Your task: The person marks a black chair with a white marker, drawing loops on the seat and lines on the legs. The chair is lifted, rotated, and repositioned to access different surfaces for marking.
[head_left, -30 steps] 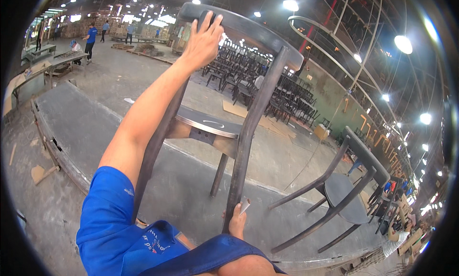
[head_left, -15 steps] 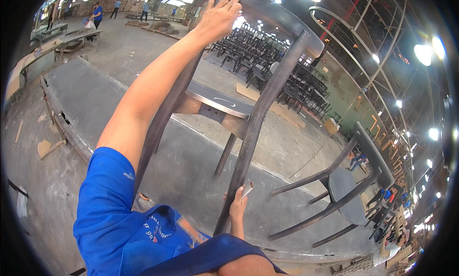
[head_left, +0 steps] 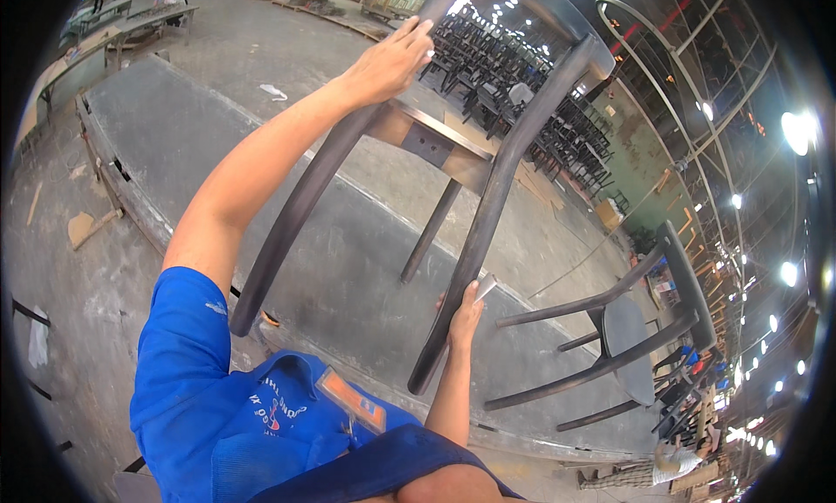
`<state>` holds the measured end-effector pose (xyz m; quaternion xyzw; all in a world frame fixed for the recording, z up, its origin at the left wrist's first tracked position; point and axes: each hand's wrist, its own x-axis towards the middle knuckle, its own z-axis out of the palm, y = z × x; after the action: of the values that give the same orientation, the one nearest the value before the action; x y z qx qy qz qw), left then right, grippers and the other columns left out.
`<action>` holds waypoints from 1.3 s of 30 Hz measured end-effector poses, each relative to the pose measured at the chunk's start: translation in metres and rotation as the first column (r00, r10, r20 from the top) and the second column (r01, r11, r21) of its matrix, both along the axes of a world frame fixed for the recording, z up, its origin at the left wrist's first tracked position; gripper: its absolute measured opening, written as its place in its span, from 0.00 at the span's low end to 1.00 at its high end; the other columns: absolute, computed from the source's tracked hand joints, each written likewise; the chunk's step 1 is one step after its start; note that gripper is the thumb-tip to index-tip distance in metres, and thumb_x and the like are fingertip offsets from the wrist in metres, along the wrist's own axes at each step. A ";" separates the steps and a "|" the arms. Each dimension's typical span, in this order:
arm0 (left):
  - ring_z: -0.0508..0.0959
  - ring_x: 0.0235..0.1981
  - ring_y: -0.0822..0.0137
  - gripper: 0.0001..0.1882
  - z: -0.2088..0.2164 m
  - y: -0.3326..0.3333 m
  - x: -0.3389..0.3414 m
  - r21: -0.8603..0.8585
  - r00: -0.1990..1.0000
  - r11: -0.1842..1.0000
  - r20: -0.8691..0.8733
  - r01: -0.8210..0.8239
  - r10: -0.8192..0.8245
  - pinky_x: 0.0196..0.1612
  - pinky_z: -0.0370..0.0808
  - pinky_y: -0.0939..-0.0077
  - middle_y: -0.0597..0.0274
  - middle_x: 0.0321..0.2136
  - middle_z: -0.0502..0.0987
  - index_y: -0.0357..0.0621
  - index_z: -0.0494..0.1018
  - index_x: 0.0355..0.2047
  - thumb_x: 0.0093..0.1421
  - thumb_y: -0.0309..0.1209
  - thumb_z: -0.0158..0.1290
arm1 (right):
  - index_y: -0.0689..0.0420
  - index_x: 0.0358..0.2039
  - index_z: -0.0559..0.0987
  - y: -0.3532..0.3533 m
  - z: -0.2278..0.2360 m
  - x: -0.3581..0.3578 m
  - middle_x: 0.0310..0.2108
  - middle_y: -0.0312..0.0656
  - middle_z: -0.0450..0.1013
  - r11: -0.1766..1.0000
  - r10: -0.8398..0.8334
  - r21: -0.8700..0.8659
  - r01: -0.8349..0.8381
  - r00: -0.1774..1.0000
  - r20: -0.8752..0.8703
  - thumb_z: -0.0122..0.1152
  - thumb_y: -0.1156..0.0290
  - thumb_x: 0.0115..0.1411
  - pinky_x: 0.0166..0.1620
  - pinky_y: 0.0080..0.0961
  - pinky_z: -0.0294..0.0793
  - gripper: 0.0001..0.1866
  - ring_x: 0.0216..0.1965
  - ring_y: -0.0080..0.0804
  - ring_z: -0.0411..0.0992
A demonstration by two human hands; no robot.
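The long grey desk [head_left: 348, 268] runs from ten o'clock to four o'clock. Above it, the dark wooden chair [head_left: 488, 181] has swung further upward than a second ago, its seat underside now facing the camera and its legs lifted off the surface, so it looks carried, not resting. A second chair [head_left: 627, 329] lies on its side at four o'clock. The left hand [head_left: 392, 63] is wrapped closed around the upper frame at twelve o'clock. The right hand [head_left: 466, 316] grips a leg, pinching a small pale piece against it.
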<state>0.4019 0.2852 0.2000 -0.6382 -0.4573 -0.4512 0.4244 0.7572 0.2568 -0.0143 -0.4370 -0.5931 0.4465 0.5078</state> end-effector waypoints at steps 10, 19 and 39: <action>0.58 0.60 0.45 0.07 -0.024 0.013 -0.006 0.097 0.999 0.995 0.031 -0.028 0.025 0.57 0.65 0.60 0.44 0.58 0.60 0.38 0.64 0.38 0.61 0.27 0.46 | 0.63 0.27 0.71 0.005 0.002 -0.003 0.17 0.43 0.70 0.999 -0.038 0.010 0.037 0.998 0.041 0.37 0.43 0.64 0.19 0.24 0.70 0.31 0.16 0.30 0.70; 0.63 0.56 0.39 0.08 0.020 0.037 -0.007 0.269 0.994 0.963 0.106 -0.020 -0.009 0.55 0.68 0.58 0.41 0.57 0.61 0.36 0.64 0.38 0.60 0.27 0.47 | 0.62 0.30 0.68 -0.006 -0.005 -0.003 0.17 0.44 0.70 0.998 -0.054 0.036 0.054 0.999 0.006 0.37 0.43 0.64 0.20 0.23 0.70 0.30 0.16 0.30 0.70; 0.62 0.56 0.39 0.08 -0.119 -0.055 0.005 -0.163 0.991 0.984 0.102 -0.071 0.088 0.53 0.68 0.55 0.41 0.56 0.60 0.37 0.64 0.36 0.59 0.27 0.49 | 0.61 0.28 0.69 0.036 0.022 -0.016 0.17 0.43 0.69 0.999 0.014 -0.052 -0.014 1.000 -0.005 0.39 0.41 0.63 0.18 0.24 0.71 0.31 0.15 0.31 0.70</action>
<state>0.4066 0.2305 0.0807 -0.6255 -0.5394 -0.4302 0.3643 0.7410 0.2933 0.0075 -0.4449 -0.5832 0.4664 0.4944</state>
